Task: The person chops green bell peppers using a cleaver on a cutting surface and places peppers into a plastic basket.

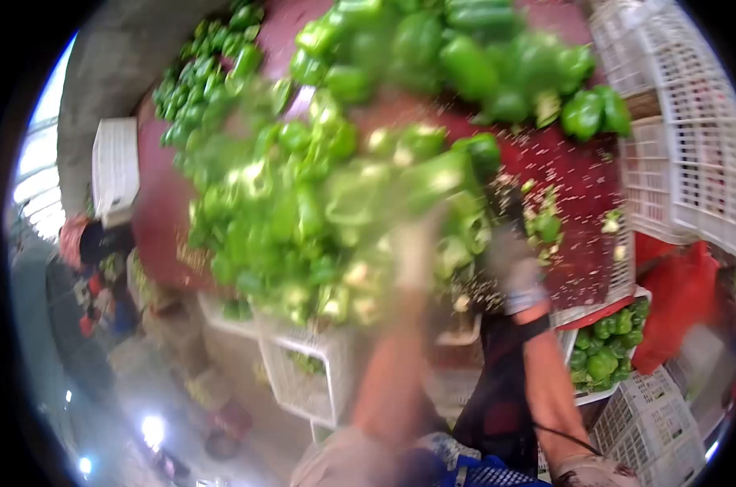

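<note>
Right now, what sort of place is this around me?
Probably a vegetable sorting or packing shed: green peppers heaped on a red table, and white plastic crates standing around it.

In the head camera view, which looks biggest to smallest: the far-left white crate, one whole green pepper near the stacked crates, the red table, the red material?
1. Red table
2. Red material
3. Far-left white crate
4. Green pepper

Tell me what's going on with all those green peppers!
A person has both hands at a big pile of green peppers on a red table, many cut open. The left hand is over the pile, and the right hand is at its edge; both are too blurry to tell what they hold. Pale seeds lie nearby.
</note>
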A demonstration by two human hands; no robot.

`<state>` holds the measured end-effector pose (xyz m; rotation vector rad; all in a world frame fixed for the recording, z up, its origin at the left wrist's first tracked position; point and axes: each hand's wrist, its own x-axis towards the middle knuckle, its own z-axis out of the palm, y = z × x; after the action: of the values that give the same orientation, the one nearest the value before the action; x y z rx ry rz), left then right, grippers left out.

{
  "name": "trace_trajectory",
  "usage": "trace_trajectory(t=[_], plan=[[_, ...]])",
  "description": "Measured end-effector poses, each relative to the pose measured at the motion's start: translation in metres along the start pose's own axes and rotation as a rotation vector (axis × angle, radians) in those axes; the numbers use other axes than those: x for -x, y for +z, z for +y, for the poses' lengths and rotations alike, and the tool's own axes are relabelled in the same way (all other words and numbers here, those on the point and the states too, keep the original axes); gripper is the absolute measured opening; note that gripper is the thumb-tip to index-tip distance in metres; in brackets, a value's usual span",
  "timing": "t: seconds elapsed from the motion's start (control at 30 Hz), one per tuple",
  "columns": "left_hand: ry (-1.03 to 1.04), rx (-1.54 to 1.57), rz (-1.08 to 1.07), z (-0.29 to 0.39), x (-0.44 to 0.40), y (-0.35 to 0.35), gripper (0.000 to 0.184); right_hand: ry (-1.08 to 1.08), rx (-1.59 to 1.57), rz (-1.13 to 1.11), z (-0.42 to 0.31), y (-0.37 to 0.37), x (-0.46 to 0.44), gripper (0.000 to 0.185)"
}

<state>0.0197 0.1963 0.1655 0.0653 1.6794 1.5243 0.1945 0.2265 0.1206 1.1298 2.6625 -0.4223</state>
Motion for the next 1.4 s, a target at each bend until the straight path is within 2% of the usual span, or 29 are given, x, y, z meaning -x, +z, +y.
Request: trace_trajectory(t=[0.03,0.07,0.1,0.13,0.2,0.23,0.3,0.33,0.37,0.4,0.43,0.47,0.5,0.53,0.57,0.6,0.63,0.7,0.77,0.8,0.9,0.93,1.0,1.07,1.13,1.17,1.23,1.3,1.4], plan=[[0.003,0.039,0.103,0.022,0.009,-0.029,0.062,-0.094,-0.408,0.114,-0.038,0.005,-0.007,0.027],[0.069,0.017,0.182,0.032,0.015,-0.068,0.066,-0.287,-0.245,0.32,-0.08,0.011,-0.01,0.031],[0.33,-0.263,0.265,-0.001,-0.013,-0.132,0.071,-0.275,-0.786,0.122,-0.108,-0.027,-0.018,0.033],[0.317,-0.44,0.421,-0.006,-0.027,-0.191,0.072,-0.343,-0.713,0.139,-0.129,-0.042,-0.018,0.028],[0.31,-0.547,0.625,0.02,-0.027,-0.231,0.073,-0.461,-0.546,0.218,-0.165,-0.074,-0.025,0.023],[0.311,-0.485,0.678,0.041,-0.016,-0.235,0.075,-0.427,-0.611,0.096,-0.164,-0.095,-0.026,0.025],[0.402,-0.83,0.716,0.054,-0.029,-0.263,0.067,-0.356,-0.736,-0.149,-0.159,-0.109,-0.029,0.036],[0.435,-1.01,0.715,0.054,-0.034,-0.266,0.063,-0.324,-0.554,-0.007,-0.148,-0.064,-0.026,0.032],[0.405,-1.08,0.657,0.066,-0.036,-0.241,0.059,-0.272,-0.372,0.123,-0.137,-0.02,-0.021,0.028],[0.375,-1.149,0.597,0.093,-0.04,-0.194,0.056,-0.264,-0.393,0.222,-0.106,-0.019,-0.03,0.023],[0.463,-1.165,0.508,0.091,-0.06,-0.162,0.054,-0.266,-0.405,0.328,-0.074,-0.02,-0.043,0.019],[0.55,-1.18,0.414,0.091,-0.079,-0.132,0.052,-0.172,-0.338,0.332,-0.044,-0.003,-0.046,0.015],[0.757,-1.133,0.287,0.08,-0.109,-0.106,0.051,-0.069,-0.271,0.323,-0.016,0.014,-0.045,0.011],[0.742,-1.01,0.108,0.088,-0.132,-0.057,0.054,0.03,-0.209,0.315,0.012,0.03,-0.049,0.008],[0.711,-0.892,0.033,0.082,-0.165,-0.023,0.061,0.064,-0.193,0.318,0.036,0.02,-0.046,0.006],[0.628,-0.801,0.067,0.087,-0.181,0.02,0.068,0.231,-0.216,0.258,0.05,0.018,-0.037,0.01],[0.605,-0.826,0.11,0.09,-0.217,0.04,0.08,0.229,-0.303,0.38,0.07,0.041,-0.028,0.015],[0.493,-0.65,0.047,0.101,-0.27,0.077,0.089,0.235,-0.083,0.149,0.095,0.041,-0.005,0.018],[0.491,-0.884,-0.023,0.074,-0.339,0.077,0.093,0.27,-0.078,0.084,0.11,0.062,0.023,0.017],[0.41,-0.858,-0.063,0.075,-0.339,0.077,0.093,0.287,-0.076,0.05,0.116,0.071,0.035,0.017],[0.288,-0.654,-0.138,0.098,-0.27,0.091,0.08,0.217,-0.106,0.15,0.121,0.079,0.041,0.016],[0.745,-1.111,-0.095,0.079,-0.269,0.066,0.071,0.262,-0.007,0.13,0.119,0.075,0.037,0.016],[0.844,-0.923,-0.089,0.055,-0.219,0.045,0.07,0.469,-0.347,0.172,0.098,0.048,0.033,0.015],[0.474,-0.398,-0.141,0.012,-0.133,0.059,0.076,0.504,-0.838,0.496,0.077,0.051,0.022,0.014],[0.37,-0.379,-0.17,-0.044,-0.072,0.092,0.072,0.316,-0.208,0.42,0.075,0.009,0.018,0.011],[0.234,-0.28,-0.173,-0.068,-0.039,0.115,0.071,0.341,-0.13,0.415,0.076,0.011,0.019,0.01],[0.244,-0.464,-0.144,-0.098,-0.015,0.15,0.061,0.384,0.03,0.405,0.082,0.016,0.018,0.008],[0.186,-0.432,-0.137,-0.112,-0.003,0.178,0.048,0.414,0.022,0.332,0.101,0.023,0.014,0.007],[0.213,-0.531,-0.171,-0.113,-0.007,0.178,0.037,0.376,-0.056,0.316,0.124,0.042,0.018,0.009]])
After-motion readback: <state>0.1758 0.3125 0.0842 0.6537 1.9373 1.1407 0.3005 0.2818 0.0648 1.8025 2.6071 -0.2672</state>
